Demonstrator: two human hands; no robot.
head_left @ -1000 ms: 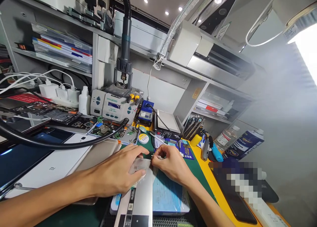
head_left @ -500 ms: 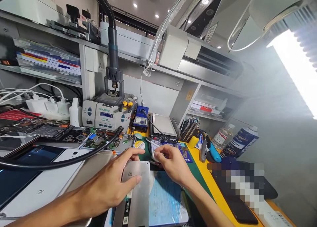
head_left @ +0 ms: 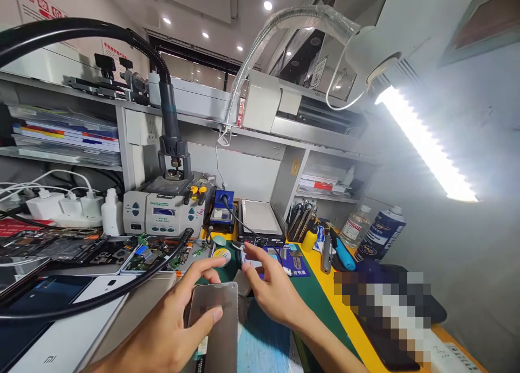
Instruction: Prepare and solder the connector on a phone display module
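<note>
My left hand [head_left: 174,319] grips a thin grey metal-backed panel [head_left: 217,335], which looks like a display panel, by its left edge. The thumb lies on its face; the index finger stretches past its top. A label strip runs down its left side. Just right of the panel's top, my right hand [head_left: 272,286] has thumb and index finger apart, with nothing visible between them. A pale, crumpled-looking piece [head_left: 242,284] lies below its fingertips; I cannot make out whether it touches the hand. Beneath both, a blue streaked flat surface [head_left: 264,335] is partly covered.
A hot-air rework station [head_left: 158,213] and a soldering iron in its stand [head_left: 222,207] stand at the back. Circuit boards [head_left: 150,256] and a white Mi device [head_left: 73,329] lie left, under a black hose. A spray can [head_left: 379,235] and a bottle [head_left: 355,225] stand right.
The view has tilted up and shifted. My right hand's fingers have parted from a white wipe-like piece they pinched before. The panel stays in my left hand, lower in view.
</note>
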